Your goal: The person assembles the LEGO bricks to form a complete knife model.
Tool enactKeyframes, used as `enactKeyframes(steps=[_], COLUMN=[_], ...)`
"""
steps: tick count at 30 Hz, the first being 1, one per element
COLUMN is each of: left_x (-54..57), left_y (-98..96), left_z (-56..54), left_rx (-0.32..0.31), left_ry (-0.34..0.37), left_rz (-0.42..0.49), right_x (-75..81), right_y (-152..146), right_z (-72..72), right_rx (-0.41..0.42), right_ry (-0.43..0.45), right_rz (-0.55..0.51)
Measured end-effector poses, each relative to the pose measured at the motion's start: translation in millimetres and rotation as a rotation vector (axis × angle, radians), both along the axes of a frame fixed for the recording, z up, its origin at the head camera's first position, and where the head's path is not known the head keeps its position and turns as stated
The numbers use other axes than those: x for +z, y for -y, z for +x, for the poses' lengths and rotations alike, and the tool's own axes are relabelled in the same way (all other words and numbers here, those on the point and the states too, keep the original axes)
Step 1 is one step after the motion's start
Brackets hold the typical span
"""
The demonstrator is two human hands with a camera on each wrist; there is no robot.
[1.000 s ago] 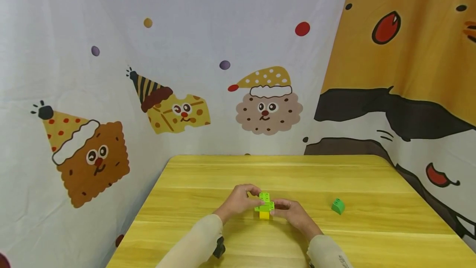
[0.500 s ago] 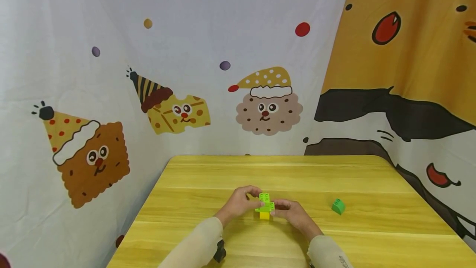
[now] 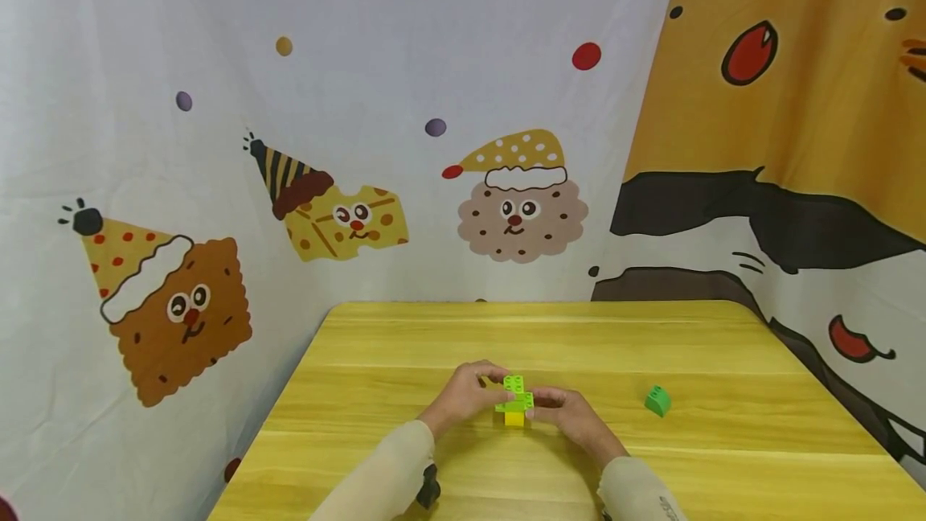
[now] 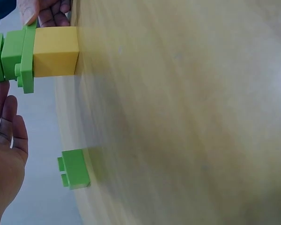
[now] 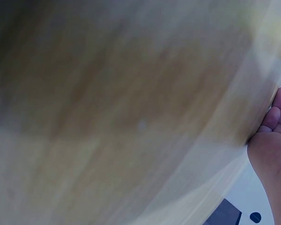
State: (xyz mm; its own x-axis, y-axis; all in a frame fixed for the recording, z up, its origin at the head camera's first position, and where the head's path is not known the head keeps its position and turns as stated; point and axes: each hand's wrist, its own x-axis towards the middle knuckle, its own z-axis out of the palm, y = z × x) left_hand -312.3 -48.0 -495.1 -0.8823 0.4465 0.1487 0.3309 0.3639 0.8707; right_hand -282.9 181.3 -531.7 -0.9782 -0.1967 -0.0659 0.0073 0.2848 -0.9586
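Observation:
A small stack of toy building bricks (image 3: 514,404) stands upright on the table, between both hands. Its base is a yellow brick (image 4: 56,51); above that come a wider light green plate (image 4: 27,61) and green bricks (image 4: 13,50). My left hand (image 3: 466,392) holds the upper green part, thumb on the near side and fingers beyond. From the right, my right hand (image 3: 575,412) pinches the plate's end, thumb against it and the other fingers curled behind. In the right wrist view only part of the right hand (image 5: 276,140) shows, and the stack is out of sight.
A darker green brick with a curved side (image 3: 658,400) lies to the right on the wooden table (image 3: 405,336). The left wrist view has a green brick (image 4: 76,168); I cannot tell if it is the same one. A printed cloth (image 3: 405,47) hangs behind.
Hardly anything differs. Both hands stay on the stack in the same places, and the loose brick has not moved; the head view shifts very slightly.

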Motion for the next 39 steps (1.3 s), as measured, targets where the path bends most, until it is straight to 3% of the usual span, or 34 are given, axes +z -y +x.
enactKeyframes(steps=[8, 24, 39], left_x=[1.7, -1.2, -4.2], left_y=[0.8, -2.8, 0.7], left_z=[-2.3, -2.5, -3.4], left_rx=[-0.009, -0.018, -0.026], left_ry=[-0.030, -0.101, -0.067], left_rz=[-0.058, -0.036, -0.038], right_x=[-0.2, 4.3, 3.4], right_y=[0.1, -0.6, 1.5], right_z=[0.8, 2.4, 3.1], right_rx=[-0.009, 0.004, -0.012], right_ry=[-0.004, -0.003, -0.014], right_rz=[0.013, 0.017, 0.024])
